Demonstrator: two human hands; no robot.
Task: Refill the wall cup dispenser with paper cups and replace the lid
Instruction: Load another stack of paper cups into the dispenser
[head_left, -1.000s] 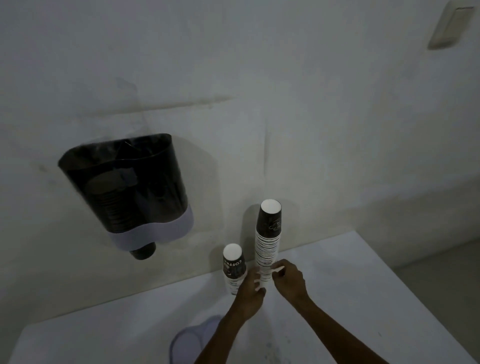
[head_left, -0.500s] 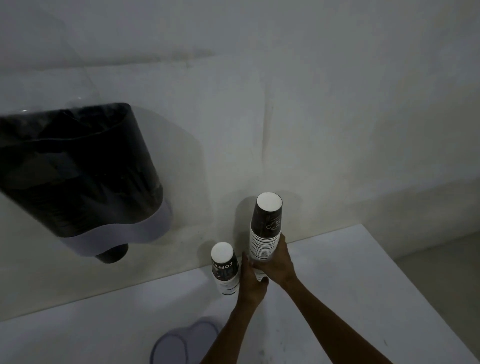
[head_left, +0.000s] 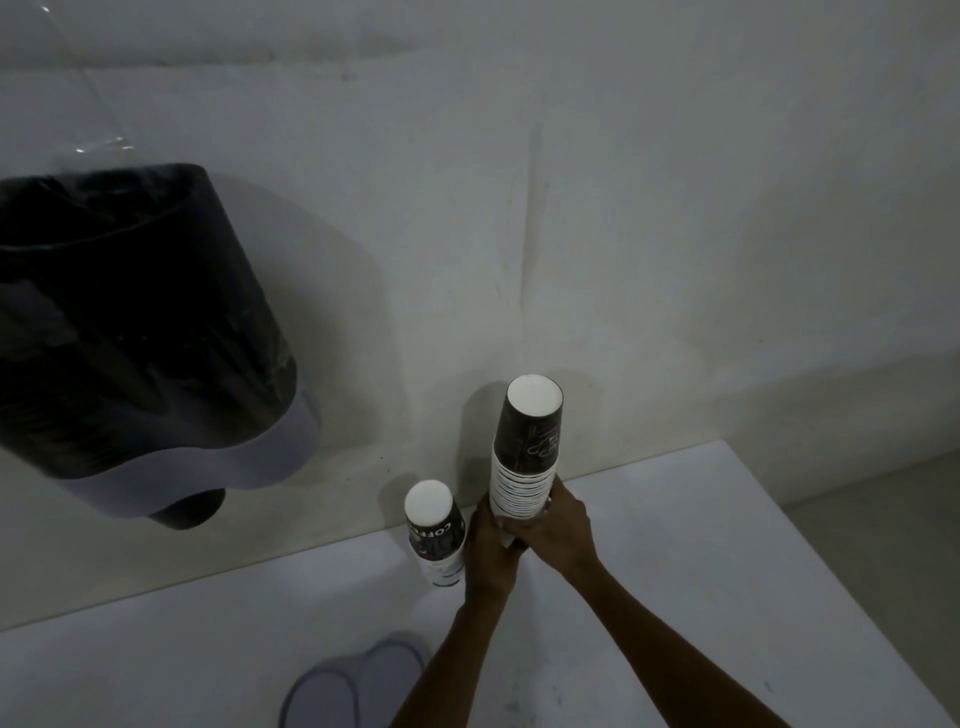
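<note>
A tall stack of upside-down black paper cups (head_left: 525, 452) is held at its lower end by both hands, lifted off the white table (head_left: 701, 561). My left hand (head_left: 489, 551) wraps the bottom from the left and my right hand (head_left: 561, 525) clasps it from the right. A shorter stack of cups (head_left: 435, 530) stands on the table just left of my hands. The dark wall cup dispenser (head_left: 140, 332) with a grey base hangs at the left, its top uncovered. Its grey double-lobed lid (head_left: 353, 680) lies on the table near the front.
The table's right edge drops to the floor (head_left: 893, 519). The pale wall (head_left: 623, 208) stands right behind the cups. One cup bottom (head_left: 189, 512) pokes out under the dispenser.
Both hands closed around the tall stack and raised it off the table. The view moved closer and left, so the dispenser looms larger.
</note>
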